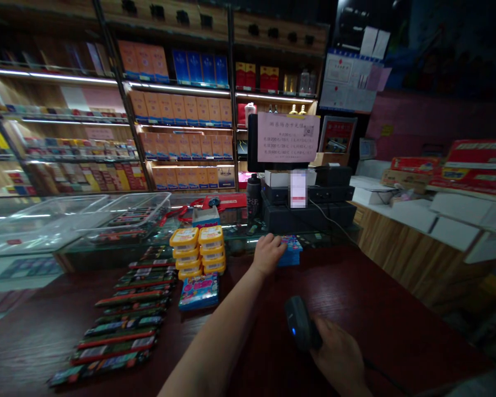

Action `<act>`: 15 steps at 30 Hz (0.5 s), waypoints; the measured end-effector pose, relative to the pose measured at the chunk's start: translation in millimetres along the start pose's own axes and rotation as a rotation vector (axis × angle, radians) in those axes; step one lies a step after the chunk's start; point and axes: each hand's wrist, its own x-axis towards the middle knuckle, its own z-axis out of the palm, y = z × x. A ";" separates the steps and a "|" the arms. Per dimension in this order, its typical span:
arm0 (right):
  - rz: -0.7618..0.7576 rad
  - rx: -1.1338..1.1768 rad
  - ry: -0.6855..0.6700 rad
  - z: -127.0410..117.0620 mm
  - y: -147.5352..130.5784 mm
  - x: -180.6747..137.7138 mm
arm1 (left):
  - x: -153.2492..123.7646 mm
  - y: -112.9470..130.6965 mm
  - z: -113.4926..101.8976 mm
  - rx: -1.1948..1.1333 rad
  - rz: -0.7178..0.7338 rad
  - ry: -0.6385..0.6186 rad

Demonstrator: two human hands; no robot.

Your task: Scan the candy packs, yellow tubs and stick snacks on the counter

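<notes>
My left hand (268, 253) reaches forward across the dark table, its curled fingers at the left side of a small stack of blue packets (290, 255) and gripping there; the fingertips are partly hidden. In my right hand (341, 353) is a black barcode scanner (300, 322) with a small blue light on, its head pointing to the left. Left of my forearm lies another pile of blue packets (199, 291) with pink print. Behind it stand two stacks of yellow tubs (188, 259).
Long dark packets (122, 325) lie in a row on the left of the table (380, 309). Clear plastic bins (119, 218), a black bottle (253, 197) and black boxes (310, 216) under a screen with a pink notice (288, 138) stand behind. Stocked shelves (182, 129) line the wall.
</notes>
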 end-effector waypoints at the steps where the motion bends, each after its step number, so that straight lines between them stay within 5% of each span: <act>1: -0.001 -0.005 -0.003 -0.5 -0.1 0.3 | 4.0 2.1 5.6 0.004 0.001 -0.018; 9: 0.019 -0.004 -0.071 -7.6 -1.8 2.6 | 7.2 2.2 40.6 -0.097 -0.091 0.002; 15: 0.028 0.017 -0.065 -11.7 -4.3 3.9 | -5.5 -5.7 52.5 -0.338 -0.410 0.280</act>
